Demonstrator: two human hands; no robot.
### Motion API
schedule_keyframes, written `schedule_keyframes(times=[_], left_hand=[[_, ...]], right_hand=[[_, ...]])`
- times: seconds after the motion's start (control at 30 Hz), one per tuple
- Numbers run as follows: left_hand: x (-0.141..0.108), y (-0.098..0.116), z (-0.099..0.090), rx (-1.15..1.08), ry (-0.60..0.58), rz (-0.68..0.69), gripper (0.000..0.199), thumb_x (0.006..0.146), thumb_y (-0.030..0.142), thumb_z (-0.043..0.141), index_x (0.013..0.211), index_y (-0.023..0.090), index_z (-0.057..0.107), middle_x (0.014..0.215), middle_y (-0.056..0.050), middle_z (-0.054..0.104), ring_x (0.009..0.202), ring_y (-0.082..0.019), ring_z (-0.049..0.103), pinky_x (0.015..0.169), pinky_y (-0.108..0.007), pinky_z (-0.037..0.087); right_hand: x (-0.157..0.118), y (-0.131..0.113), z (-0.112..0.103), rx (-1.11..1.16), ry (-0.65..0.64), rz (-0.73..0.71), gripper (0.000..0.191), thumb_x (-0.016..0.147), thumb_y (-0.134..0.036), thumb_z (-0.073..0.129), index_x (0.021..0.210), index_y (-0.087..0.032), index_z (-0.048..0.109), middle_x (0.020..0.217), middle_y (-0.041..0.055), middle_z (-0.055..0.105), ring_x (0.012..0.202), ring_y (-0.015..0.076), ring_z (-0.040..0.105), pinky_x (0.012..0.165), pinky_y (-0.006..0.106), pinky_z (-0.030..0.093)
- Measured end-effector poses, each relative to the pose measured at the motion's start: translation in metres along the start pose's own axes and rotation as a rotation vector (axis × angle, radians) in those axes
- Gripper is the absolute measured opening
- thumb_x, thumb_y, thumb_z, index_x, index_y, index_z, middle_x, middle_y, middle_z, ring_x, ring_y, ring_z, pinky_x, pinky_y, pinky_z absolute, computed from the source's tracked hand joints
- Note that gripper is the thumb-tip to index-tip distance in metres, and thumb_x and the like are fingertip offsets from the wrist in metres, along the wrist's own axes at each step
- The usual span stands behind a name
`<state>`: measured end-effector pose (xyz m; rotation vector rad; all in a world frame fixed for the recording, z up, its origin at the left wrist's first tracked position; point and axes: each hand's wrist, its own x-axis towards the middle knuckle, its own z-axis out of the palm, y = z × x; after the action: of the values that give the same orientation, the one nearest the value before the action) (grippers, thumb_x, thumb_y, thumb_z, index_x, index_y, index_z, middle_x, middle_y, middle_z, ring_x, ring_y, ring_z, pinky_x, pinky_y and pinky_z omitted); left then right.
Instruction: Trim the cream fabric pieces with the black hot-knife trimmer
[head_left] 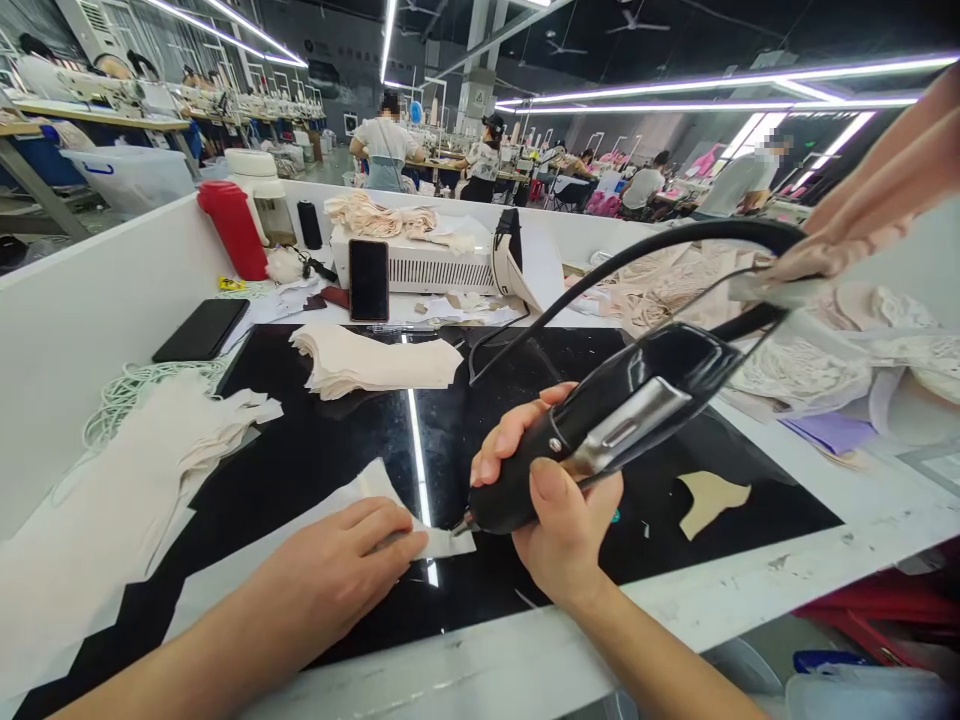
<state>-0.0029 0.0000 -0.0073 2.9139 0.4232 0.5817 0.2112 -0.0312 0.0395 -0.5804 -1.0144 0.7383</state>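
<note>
My right hand (pixel 559 510) is wrapped round a black handheld power tool (pixel 600 420) with a metal lever on its side. The tool is tilted, and its thin metal tip meets the right end of a pale fabric piece (pixel 367 487) on a glossy black board (pixel 517 590). My left hand (pixel 349 560) presses on that piece just left of the tip, its fingers bent and close together; the underside of this hand is hidden. A stack of cut cream fabric pieces (pixel 382 362) lies beyond my hands. More pale layered fabric (pixel 150 470) spreads at the left.
A thick black cable (pixel 660 235) arcs from the tool to a blurred pinkish shape (pixel 870 215) at upper right. Behind the board stand a phone (pixel 369 280), a white vented box (pixel 435 268) and a red container (pixel 234 230). A beige scrap (pixel 712 500) lies right. Several people work farther back.
</note>
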Motion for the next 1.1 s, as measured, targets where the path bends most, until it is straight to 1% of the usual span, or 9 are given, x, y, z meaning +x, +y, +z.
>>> schedule_keyframes(times=[0.17, 0.3, 0.43, 0.53, 0.63, 0.8, 0.97, 1.1], left_hand=[[-0.003, 0.0, 0.002, -0.015, 0.001, -0.016, 0.032, 0.106, 0.006, 0.043, 0.131, 0.017, 0.06, 0.116, -0.011, 0.065, 0.105, -0.024, 0.066, 0.089, -0.032, 0.06], [-0.003, 0.0, 0.003, -0.044, -0.013, -0.034, 0.032, 0.106, 0.006, 0.042, 0.131, 0.017, 0.06, 0.115, -0.01, 0.063, 0.102, -0.023, 0.065, 0.086, -0.032, 0.061], [-0.004, 0.0, 0.005, -0.067, -0.053, -0.068, 0.034, 0.105, 0.006, 0.044, 0.133, 0.019, 0.059, 0.115, -0.01, 0.062, 0.101, -0.023, 0.065, 0.084, -0.033, 0.06], [-0.005, 0.001, 0.006, -0.086, -0.073, -0.08, 0.034, 0.104, 0.005, 0.046, 0.133, 0.02, 0.058, 0.115, -0.01, 0.062, 0.103, -0.024, 0.065, 0.085, -0.034, 0.06], [-0.004, 0.001, 0.006, -0.083, -0.068, -0.078, 0.034, 0.103, 0.005, 0.047, 0.132, 0.02, 0.058, 0.115, -0.01, 0.063, 0.105, -0.025, 0.065, 0.086, -0.035, 0.061], [-0.002, 0.001, 0.005, -0.088, -0.044, -0.063, 0.034, 0.103, 0.004, 0.044, 0.131, 0.019, 0.059, 0.113, -0.01, 0.064, 0.103, -0.025, 0.066, 0.084, -0.035, 0.062], [-0.001, 0.0, 0.005, -0.093, -0.008, -0.058, 0.032, 0.105, 0.006, 0.044, 0.129, 0.019, 0.06, 0.114, -0.01, 0.065, 0.104, -0.024, 0.067, 0.082, -0.033, 0.062], [-0.001, 0.0, 0.005, -0.097, -0.006, -0.059, 0.031, 0.105, 0.007, 0.045, 0.128, 0.019, 0.061, 0.112, -0.01, 0.065, 0.103, -0.024, 0.067, 0.082, -0.033, 0.062]], right_hand=[[0.001, -0.001, 0.0, 0.013, -0.002, 0.003, 0.038, 0.092, -0.035, 0.081, 0.122, -0.029, 0.059, 0.089, -0.0056, 0.067, 0.064, 0.0098, 0.066, 0.059, 0.027, 0.055], [0.005, 0.001, 0.006, 0.021, 0.018, 0.017, 0.038, 0.091, -0.038, 0.081, 0.121, -0.029, 0.058, 0.087, -0.006, 0.067, 0.063, 0.0096, 0.065, 0.058, 0.026, 0.055], [0.008, 0.007, 0.012, 0.054, -0.008, 0.014, 0.037, 0.092, -0.038, 0.08, 0.12, -0.029, 0.058, 0.087, -0.0062, 0.067, 0.064, 0.0093, 0.064, 0.059, 0.026, 0.054], [0.008, 0.011, 0.015, 0.077, -0.028, 0.037, 0.036, 0.092, -0.037, 0.08, 0.12, -0.029, 0.057, 0.088, -0.0058, 0.067, 0.065, 0.0094, 0.065, 0.059, 0.026, 0.053], [0.006, 0.013, 0.016, 0.077, -0.031, 0.047, 0.036, 0.093, -0.036, 0.079, 0.12, -0.029, 0.057, 0.088, -0.006, 0.067, 0.065, 0.0093, 0.065, 0.06, 0.026, 0.054], [0.007, 0.013, 0.017, 0.043, -0.04, 0.045, 0.03, 0.096, -0.034, 0.076, 0.118, -0.03, 0.057, 0.086, -0.0068, 0.066, 0.064, 0.0094, 0.064, 0.061, 0.027, 0.054], [0.011, 0.014, 0.021, 0.052, -0.026, 0.028, 0.032, 0.094, -0.037, 0.077, 0.118, -0.03, 0.057, 0.086, -0.007, 0.066, 0.064, 0.0096, 0.063, 0.06, 0.027, 0.053], [0.012, 0.012, 0.021, 0.039, -0.045, 0.028, 0.03, 0.094, -0.038, 0.078, 0.116, -0.03, 0.058, 0.085, -0.007, 0.067, 0.064, 0.0096, 0.063, 0.06, 0.027, 0.053]])
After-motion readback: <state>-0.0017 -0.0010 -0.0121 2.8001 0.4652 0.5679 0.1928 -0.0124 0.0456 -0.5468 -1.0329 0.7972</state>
